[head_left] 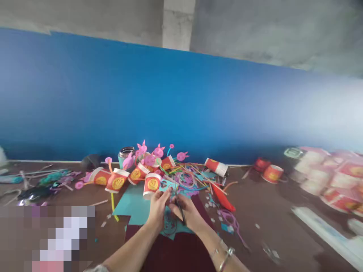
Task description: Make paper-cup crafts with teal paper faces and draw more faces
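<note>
My left hand pinches a small piece of teal paper with dark drawn marks on it. In my right hand is a pair of dark-handled scissors, its blades pointing up beside the paper. Both hands are close together over the desk, and my fingers partly hide the cut edge. Beneath them lie larger teal sheets, one with a dark drawn outline, on top of a dark maroon sheet. A red and white paper cup lies just beyond my left hand.
Several more paper cups, some with pink cutouts, and a metal-rimmed jar crowd the back edge before a blue partition. Purple-handled scissors and paper scraps lie right. Stacked cups stand far right. Tangled craft strips lie left.
</note>
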The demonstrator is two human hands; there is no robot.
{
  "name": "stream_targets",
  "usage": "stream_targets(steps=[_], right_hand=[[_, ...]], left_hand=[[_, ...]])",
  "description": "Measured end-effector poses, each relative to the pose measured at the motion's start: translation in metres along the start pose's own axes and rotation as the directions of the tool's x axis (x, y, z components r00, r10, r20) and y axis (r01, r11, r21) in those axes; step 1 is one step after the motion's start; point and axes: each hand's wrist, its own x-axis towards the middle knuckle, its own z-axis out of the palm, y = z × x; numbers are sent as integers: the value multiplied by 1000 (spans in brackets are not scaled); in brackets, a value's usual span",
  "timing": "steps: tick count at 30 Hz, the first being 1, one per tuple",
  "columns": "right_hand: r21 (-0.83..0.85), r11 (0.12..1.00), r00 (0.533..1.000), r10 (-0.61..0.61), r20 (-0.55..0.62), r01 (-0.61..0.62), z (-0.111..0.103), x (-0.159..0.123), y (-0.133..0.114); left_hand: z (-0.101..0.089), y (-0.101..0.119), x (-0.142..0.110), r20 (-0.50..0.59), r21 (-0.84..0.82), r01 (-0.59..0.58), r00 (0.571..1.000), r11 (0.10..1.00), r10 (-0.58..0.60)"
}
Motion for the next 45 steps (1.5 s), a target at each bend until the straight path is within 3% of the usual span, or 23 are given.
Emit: stream_targets(steps=[12, 18, 45], right_hand=[[63, 991, 993, 117, -3, -116, 2, -4, -10], [67, 991, 993, 116, -22, -115, 1, -3, -11], [96, 990, 994, 107, -37, -103, 3, -4, -13]], left_hand=[[5, 9, -9, -29, -30, 13, 999, 999, -14], [4, 9, -10, 39, -21, 24, 999, 999, -23], [3, 10, -7, 97, -7, -14, 995, 1000, 14]])
